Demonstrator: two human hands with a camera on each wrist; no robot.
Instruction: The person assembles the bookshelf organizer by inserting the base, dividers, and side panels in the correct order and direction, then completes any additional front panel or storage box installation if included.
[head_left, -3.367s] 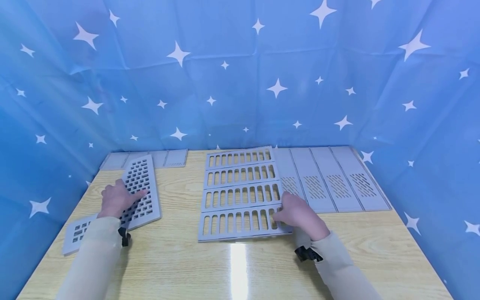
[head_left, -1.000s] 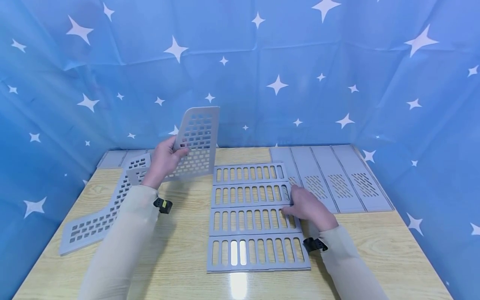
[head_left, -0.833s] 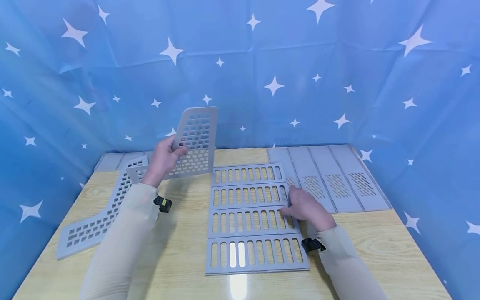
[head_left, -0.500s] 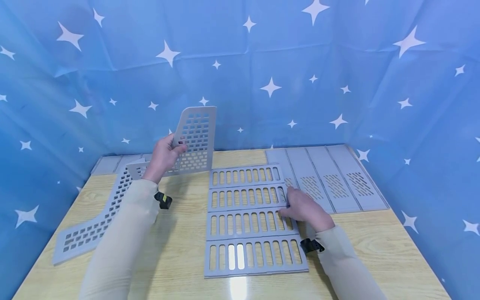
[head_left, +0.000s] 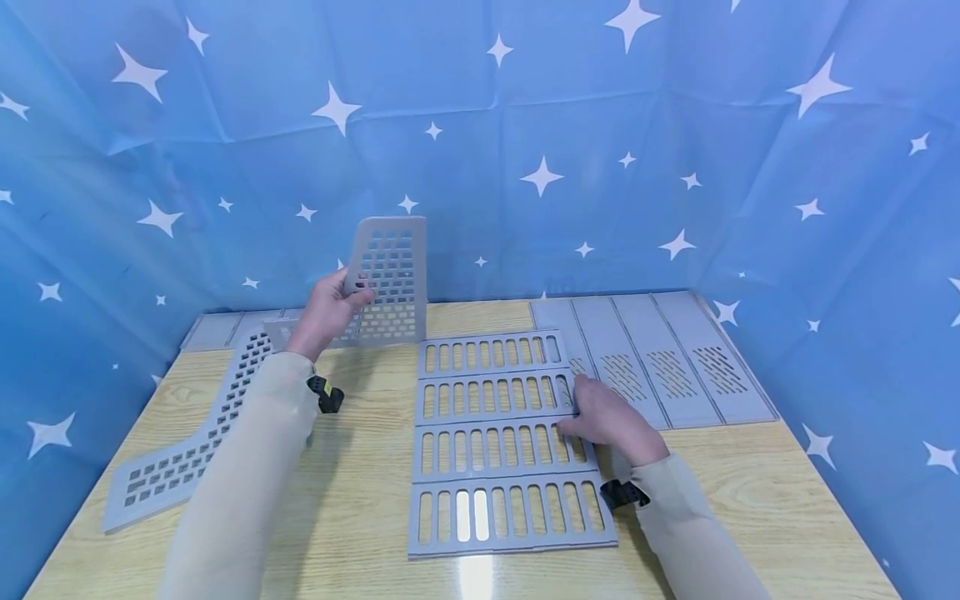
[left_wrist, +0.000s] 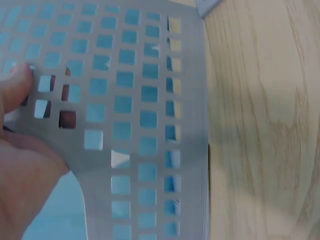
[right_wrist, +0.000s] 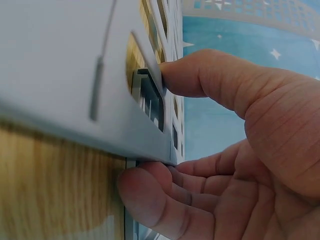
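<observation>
My left hand (head_left: 327, 312) grips a grey L-shaped perforated panel (head_left: 419, 279), which stands upright near the back of the table. Thumb on the near face, it has fingers showing through the holes behind in the left wrist view. At the right side of a flat grey slotted panel (head_left: 510, 477), made of several joined strips, is my right hand (head_left: 611, 417). It pinches that edge: the right wrist view shows the thumb over a slot and the fingertips at the underside. The upright panel's lower edge comes close to the slotted panel's far left corner.
Another L-shaped perforated panel (head_left: 146, 510) lies at the left, partly behind my left sleeve. Flat grey panels with slanted slots (head_left: 600, 321) lie at the back right, and more flat grey panels (head_left: 221, 329) at the back left. A blue star-patterned curtain (head_left: 480, 167) encloses the wooden table (head_left: 360, 500).
Since the oldest frame, my left hand has lifted one L-shaped panel off the left and stood it up nearer the middle. The slotted panel has slid toward me. Lately the upright panel has lowered slightly.
</observation>
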